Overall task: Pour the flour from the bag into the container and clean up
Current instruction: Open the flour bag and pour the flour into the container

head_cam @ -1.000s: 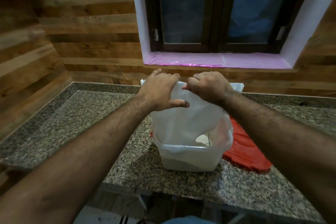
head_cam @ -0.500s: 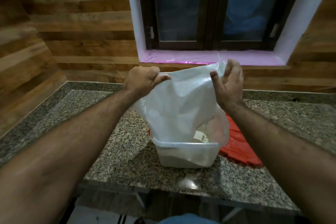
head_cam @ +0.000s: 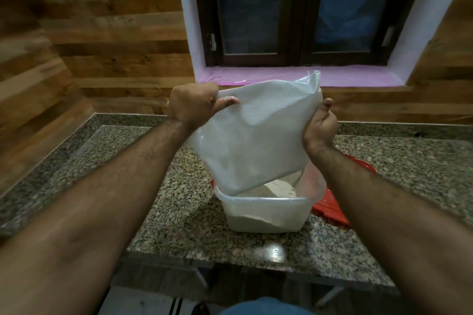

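Change: the bag (head_cam: 256,135) is lifted higher, its lower edge now above the flour (head_cam: 268,190)
Left hand (head_cam: 194,105): pinches the bag's top corner; right hand (head_cam: 320,125): curled round its other edge
Tub (head_cam: 266,212): on the counter (head_cam: 179,212); red lid (head_cam: 332,210) beside

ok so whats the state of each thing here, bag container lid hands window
bag: upended, held above the container, mouth down
container: open, partly filled with flour
red lid: off, lying on the counter behind the container
left hand: grips the bag's corner
right hand: holds the bag's edge
window: closed
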{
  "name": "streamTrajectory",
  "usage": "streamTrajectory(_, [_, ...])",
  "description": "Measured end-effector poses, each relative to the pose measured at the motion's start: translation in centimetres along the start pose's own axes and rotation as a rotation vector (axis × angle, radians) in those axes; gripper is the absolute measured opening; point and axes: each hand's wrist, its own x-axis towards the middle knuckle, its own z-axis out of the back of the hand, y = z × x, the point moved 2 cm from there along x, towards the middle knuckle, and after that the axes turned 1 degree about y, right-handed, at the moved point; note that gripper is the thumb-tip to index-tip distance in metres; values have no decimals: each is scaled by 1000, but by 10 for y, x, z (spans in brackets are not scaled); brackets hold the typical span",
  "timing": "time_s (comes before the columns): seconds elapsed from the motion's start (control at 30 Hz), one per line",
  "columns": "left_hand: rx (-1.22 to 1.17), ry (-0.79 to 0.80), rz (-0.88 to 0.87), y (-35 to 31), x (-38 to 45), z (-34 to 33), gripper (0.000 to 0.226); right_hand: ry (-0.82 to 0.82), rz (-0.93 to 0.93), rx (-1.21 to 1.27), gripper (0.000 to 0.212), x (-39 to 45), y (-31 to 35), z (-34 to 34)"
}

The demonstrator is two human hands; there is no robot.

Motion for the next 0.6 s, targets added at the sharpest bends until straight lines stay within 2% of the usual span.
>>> streamTrajectory(0.13, [-6, 68, 26, -5, 3, -2, 66, -19, -22, -38, 66, 5, -2, 3])
streamTrajectory(0.3, [-104, 297, 161, -24, 20, 1, 71, -63, -71, -13, 63, 6, 0, 6])
streamTrajectory(0.47, [-154, 519, 25, -55, 44, -2, 57, -42, -88, 28, 63, 3, 13, -1])
streamTrajectory(0.53, [-188, 492, 37, -52, 46, 2, 52, -11, -78, 34, 64, 5, 18, -3])
streamTrajectory(0.6, [-242, 391, 72, -42, 45, 9, 49, 44, -59, 13, 66, 6, 22, -2])
